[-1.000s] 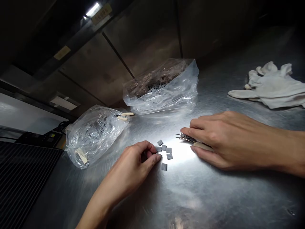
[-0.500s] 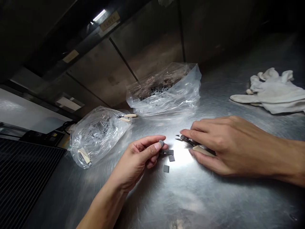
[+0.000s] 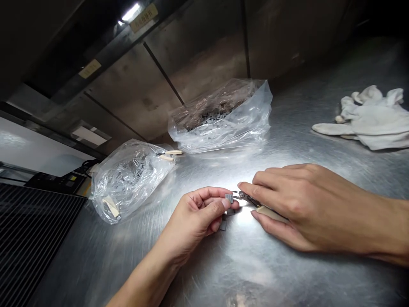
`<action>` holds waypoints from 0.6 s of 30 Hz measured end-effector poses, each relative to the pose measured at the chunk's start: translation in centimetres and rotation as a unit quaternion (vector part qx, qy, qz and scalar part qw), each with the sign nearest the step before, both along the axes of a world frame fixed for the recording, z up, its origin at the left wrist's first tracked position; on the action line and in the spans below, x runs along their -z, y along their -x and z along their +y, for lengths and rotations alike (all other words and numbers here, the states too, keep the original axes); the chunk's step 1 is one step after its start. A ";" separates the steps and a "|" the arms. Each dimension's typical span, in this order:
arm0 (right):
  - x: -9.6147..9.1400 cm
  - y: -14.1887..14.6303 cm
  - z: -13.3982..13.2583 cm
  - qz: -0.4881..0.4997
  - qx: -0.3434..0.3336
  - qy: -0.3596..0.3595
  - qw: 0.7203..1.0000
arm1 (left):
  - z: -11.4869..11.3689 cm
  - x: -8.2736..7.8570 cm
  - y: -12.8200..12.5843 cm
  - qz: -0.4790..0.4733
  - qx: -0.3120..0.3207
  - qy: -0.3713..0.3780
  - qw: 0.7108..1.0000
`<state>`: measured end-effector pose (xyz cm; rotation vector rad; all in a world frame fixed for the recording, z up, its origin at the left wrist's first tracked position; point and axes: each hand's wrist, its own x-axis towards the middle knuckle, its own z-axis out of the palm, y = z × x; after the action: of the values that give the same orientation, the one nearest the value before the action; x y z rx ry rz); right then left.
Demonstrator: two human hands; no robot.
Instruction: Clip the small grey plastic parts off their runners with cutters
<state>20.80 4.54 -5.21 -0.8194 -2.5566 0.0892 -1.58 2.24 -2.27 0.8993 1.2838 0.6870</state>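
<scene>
- Clock reference: the grey piece (image 3: 229,198) is the dial centre; 12 o'clock is the top of the view.
- Grey piece: small, flat and ridged; held clear of the table (image 3: 262,266) in the left hand.
- Left hand (image 3: 200,216): at 8 o'clock. Thumb and index finger are closed in a pinch on the grey piece; the remaining fingers are curled beneath.
- Right hand (image 3: 297,202): at 3 o'clock. It is partly closed around the cutters (image 3: 248,199), index finger along the upper side, thumb below the cream handle.
- Cutters: blades point to 9 o'clock, tips slightly parted and at the edge of the grey piece. Contact between them cannot be told.
- First loose piece (image 3: 230,211): on the table at 6 o'clock, partly hidden by the left hand.
- Second loose piece (image 3: 223,225): on the table between 6 and 7 o'clock, beside the curled fingers.
- Left bag (image 3: 131,181): clear plastic, at 9 o'clock, containing grey pieces.
- Second cutters (image 3: 169,154): at 10 o'clock, at the edge of the left bag.
- Rear bag (image 3: 220,121): clear plastic, at 12 o'clock, containing many grey pieces.
- White glove (image 3: 377,121): flat on the table at 2 o'clock.
</scene>
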 end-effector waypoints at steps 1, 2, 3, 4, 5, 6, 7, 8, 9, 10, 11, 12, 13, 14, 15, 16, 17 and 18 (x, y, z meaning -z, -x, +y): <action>-0.1 0.1 -0.1 -0.005 0.000 -0.008 1.000 | 0.0 0.1 0.0 -0.001 0.001 0.000 1.000; -0.1 0.1 -0.1 -0.013 0.002 -0.017 1.000 | 0.0 0.2 -0.1 -0.001 -0.001 -0.001 1.000; -0.2 0.2 -0.2 -0.021 0.003 -0.027 0.999 | -0.1 0.2 -0.1 0.001 -0.003 -0.002 1.000; -0.2 0.3 -0.2 -0.028 0.005 -0.036 0.999 | -0.1 0.3 -0.1 0.003 -0.004 -0.003 1.000; -0.2 0.3 -0.2 -0.034 0.007 -0.043 0.998 | -0.1 0.4 -0.1 0.004 -0.005 -0.005 1.000; -0.2 0.3 -0.2 -0.038 0.006 -0.048 0.998 | -0.1 0.4 0.0 0.006 -0.004 -0.006 1.000; -0.2 0.3 -0.2 -0.039 0.004 -0.050 0.998 | -0.1 0.5 0.0 0.006 -0.003 -0.007 1.000; -0.1 0.3 -0.2 -0.038 0.002 -0.050 0.998 | -0.1 0.5 0.0 0.006 -0.002 -0.007 1.000; -0.1 0.3 -0.2 -0.038 -0.001 -0.047 0.998 | 0.0 0.5 0.1 0.007 -0.001 -0.006 1.000; 0.0 0.2 -0.1 -0.037 -0.003 -0.041 0.998 | 0.0 0.6 0.1 0.009 -0.001 -0.006 1.000; 0.0 0.2 -0.1 -0.036 -0.004 -0.034 0.999 | 0.0 0.6 0.1 0.010 -0.001 -0.006 1.000; 0.0 0.1 -0.1 -0.036 -0.004 -0.025 0.999 | 0.1 0.6 0.1 0.012 -0.001 -0.005 1.000; 0.1 0.1 -0.1 -0.036 -0.004 -0.015 0.999 | 0.1 0.7 0.2 0.014 0.001 -0.006 1.000; 0.1 0.0 -0.1 -0.036 -0.004 -0.007 0.999 | 0.1 0.7 0.2 0.016 0.002 -0.005 1.000; 0.1 0.0 -0.1 -0.036 -0.005 0.001 0.999 | 0.1 0.7 0.1 0.017 0.004 -0.005 1.000; 0.2 0.0 -0.1 -0.036 -0.005 0.008 0.999 | 0.1 0.7 0.1 0.018 0.006 -0.006 1.000; 0.2 0.0 -0.1 -0.037 -0.006 0.012 0.999 | 0.1 0.7 0.1 0.020 0.007 -0.006 1.000; 0.2 0.1 -0.2 -0.036 -0.007 0.014 0.999 | 0.1 0.7 0.1 0.022 0.008 -0.006 1.000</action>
<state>20.74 4.37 -5.41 -0.8307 -2.6343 0.1022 -1.68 2.29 -2.94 0.9385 1.3119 0.6674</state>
